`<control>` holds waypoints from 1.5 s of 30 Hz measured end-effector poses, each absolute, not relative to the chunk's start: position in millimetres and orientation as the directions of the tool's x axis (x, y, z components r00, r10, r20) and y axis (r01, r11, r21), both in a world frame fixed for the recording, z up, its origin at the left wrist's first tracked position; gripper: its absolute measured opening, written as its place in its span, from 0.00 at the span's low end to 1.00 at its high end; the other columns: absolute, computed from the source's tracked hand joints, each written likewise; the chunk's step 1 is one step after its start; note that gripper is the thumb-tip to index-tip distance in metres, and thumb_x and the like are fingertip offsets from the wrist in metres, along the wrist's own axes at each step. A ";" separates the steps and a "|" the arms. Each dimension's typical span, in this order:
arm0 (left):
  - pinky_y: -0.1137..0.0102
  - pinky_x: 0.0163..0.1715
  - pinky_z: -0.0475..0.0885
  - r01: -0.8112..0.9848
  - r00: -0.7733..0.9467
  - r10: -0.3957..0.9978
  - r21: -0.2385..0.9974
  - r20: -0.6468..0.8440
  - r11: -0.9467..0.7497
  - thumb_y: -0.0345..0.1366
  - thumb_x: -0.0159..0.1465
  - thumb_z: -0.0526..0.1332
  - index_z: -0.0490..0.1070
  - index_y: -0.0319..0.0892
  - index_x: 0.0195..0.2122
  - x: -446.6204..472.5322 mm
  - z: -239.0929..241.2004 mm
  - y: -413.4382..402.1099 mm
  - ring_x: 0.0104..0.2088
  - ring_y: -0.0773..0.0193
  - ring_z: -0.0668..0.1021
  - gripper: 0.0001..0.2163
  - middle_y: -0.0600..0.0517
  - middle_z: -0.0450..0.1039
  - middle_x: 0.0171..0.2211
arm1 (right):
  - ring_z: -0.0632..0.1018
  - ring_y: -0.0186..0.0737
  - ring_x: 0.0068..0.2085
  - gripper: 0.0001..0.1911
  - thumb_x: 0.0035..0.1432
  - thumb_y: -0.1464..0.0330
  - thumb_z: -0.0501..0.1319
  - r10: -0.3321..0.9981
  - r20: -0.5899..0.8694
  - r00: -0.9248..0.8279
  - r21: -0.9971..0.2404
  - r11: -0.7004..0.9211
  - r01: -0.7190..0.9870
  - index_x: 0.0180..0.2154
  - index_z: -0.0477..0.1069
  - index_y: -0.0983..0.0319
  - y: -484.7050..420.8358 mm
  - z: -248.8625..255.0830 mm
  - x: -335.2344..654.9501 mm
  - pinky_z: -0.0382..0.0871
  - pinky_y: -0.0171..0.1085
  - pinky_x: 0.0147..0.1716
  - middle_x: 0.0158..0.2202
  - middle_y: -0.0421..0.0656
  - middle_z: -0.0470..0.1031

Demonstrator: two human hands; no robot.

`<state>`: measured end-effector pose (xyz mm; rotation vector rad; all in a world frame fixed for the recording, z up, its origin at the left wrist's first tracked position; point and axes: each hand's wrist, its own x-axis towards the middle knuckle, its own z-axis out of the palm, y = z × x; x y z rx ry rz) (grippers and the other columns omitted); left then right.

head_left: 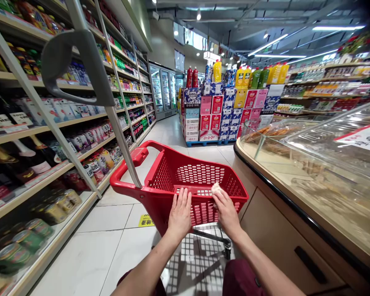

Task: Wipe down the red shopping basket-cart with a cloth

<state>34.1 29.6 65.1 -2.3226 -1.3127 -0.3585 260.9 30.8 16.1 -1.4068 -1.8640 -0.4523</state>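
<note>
A red plastic shopping cart (160, 192) stands in front of me, its perforated basket turned sideways. My left hand (180, 211) rests on the near rim of the basket, fingers stretched out and lying flat, holding nothing. Between the fingers of my right hand (226, 211) is a crumpled white cloth (216, 188), pressed at the same rim farther to the right. Whether it is fabric or tissue I cannot tell. From the left end of the cart rises a slanted metal pole (123, 144) with a grey loop handle (101, 78).
Shelves of bottles and cans (80, 158) line the left side. At right, close to the basket, stands a food counter (274, 205) with clear covers. Stacked drink boxes (211, 113) stand ahead. A yellow floor sticker (146, 220) lies on the tiles left of the cart.
</note>
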 end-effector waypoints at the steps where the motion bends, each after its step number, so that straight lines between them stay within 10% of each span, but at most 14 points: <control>1: 0.57 0.60 0.43 0.855 0.518 0.741 -0.252 0.426 -0.453 0.34 0.57 0.52 0.47 0.32 0.60 33.2 65.5 29.4 0.63 0.53 0.46 0.29 0.41 0.45 0.63 | 0.59 0.43 0.59 0.27 0.53 0.80 0.46 0.658 0.737 -0.152 -0.139 0.368 0.920 0.54 0.61 0.61 30.2 16.5 258.3 0.59 0.47 0.54 0.54 0.44 0.66; 7: 0.57 0.60 0.45 0.853 0.521 0.758 -0.231 0.392 -0.467 0.33 0.58 0.50 0.47 0.31 0.60 37.1 65.1 27.7 0.62 0.52 0.48 0.28 0.42 0.46 0.62 | 0.63 0.45 0.56 0.27 0.52 0.80 0.46 0.655 0.750 0.091 -0.247 0.150 0.957 0.52 0.64 0.62 31.1 13.2 279.7 0.59 0.50 0.54 0.51 0.47 0.68; 13: 0.57 0.60 0.45 0.858 0.513 0.777 -0.226 0.365 -0.461 0.33 0.57 0.50 0.43 0.31 0.61 39.3 63.3 26.1 0.63 0.55 0.45 0.31 0.43 0.42 0.63 | 0.59 0.41 0.59 0.29 0.52 0.80 0.45 0.672 0.725 -0.148 -0.165 0.379 0.911 0.54 0.61 0.60 28.2 17.2 258.8 0.59 0.46 0.55 0.54 0.44 0.65; 19: 0.56 0.60 0.44 0.855 0.518 0.775 -0.226 0.362 -0.466 0.32 0.57 0.50 0.42 0.31 0.61 40.2 60.8 26.3 0.63 0.55 0.43 0.31 0.42 0.41 0.63 | 0.64 0.47 0.55 0.24 0.51 0.78 0.47 0.678 0.720 0.149 -0.247 0.051 0.968 0.49 0.66 0.63 28.0 9.5 291.0 0.59 0.49 0.53 0.49 0.49 0.69; 24: 0.56 0.60 0.44 0.868 0.497 0.794 -0.216 0.349 -0.448 0.33 0.57 0.50 0.42 0.31 0.61 41.2 61.6 25.4 0.63 0.54 0.44 0.31 0.42 0.41 0.63 | 0.58 0.43 0.59 0.27 0.51 0.79 0.47 0.696 0.711 -0.102 -0.157 0.297 0.942 0.54 0.61 0.62 23.1 10.5 280.9 0.58 0.47 0.55 0.55 0.45 0.64; 30: 0.55 0.59 0.45 0.863 0.506 0.782 -0.216 0.365 -0.457 0.33 0.57 0.50 0.42 0.31 0.62 43.7 60.7 22.1 0.63 0.54 0.44 0.32 0.42 0.41 0.63 | 0.62 0.45 0.56 0.26 0.50 0.80 0.46 0.654 0.748 0.115 -0.260 0.128 0.957 0.50 0.65 0.64 27.1 11.4 277.8 0.58 0.49 0.55 0.51 0.49 0.68; 35: 0.55 0.59 0.45 0.857 0.515 0.768 -0.215 0.381 -0.468 0.31 0.57 0.50 0.41 0.32 0.62 43.2 58.9 20.4 0.63 0.56 0.44 0.32 0.43 0.42 0.63 | 0.58 0.41 0.60 0.28 0.52 0.80 0.45 0.666 0.719 -0.200 -0.139 0.420 0.897 0.55 0.59 0.62 25.1 17.7 262.8 0.58 0.47 0.56 0.57 0.45 0.62; 41: 0.55 0.59 0.46 0.861 0.508 0.779 -0.193 0.367 -0.471 0.31 0.57 0.49 0.43 0.32 0.61 44.7 60.8 18.5 0.63 0.55 0.45 0.30 0.43 0.43 0.63 | 0.63 0.46 0.56 0.27 0.49 0.79 0.48 0.658 0.741 0.134 -0.269 0.108 0.957 0.51 0.65 0.62 22.4 8.2 294.6 0.59 0.50 0.54 0.51 0.48 0.68; 45: 0.56 0.59 0.45 0.868 0.496 0.786 -0.189 0.369 -0.459 0.30 0.56 0.49 0.44 0.32 0.61 45.5 62.4 17.8 0.63 0.57 0.45 0.30 0.44 0.43 0.63 | 0.58 0.43 0.60 0.30 0.51 0.79 0.47 0.693 0.713 -0.109 -0.197 0.348 0.917 0.56 0.58 0.59 18.2 10.7 274.9 0.59 0.48 0.55 0.57 0.44 0.62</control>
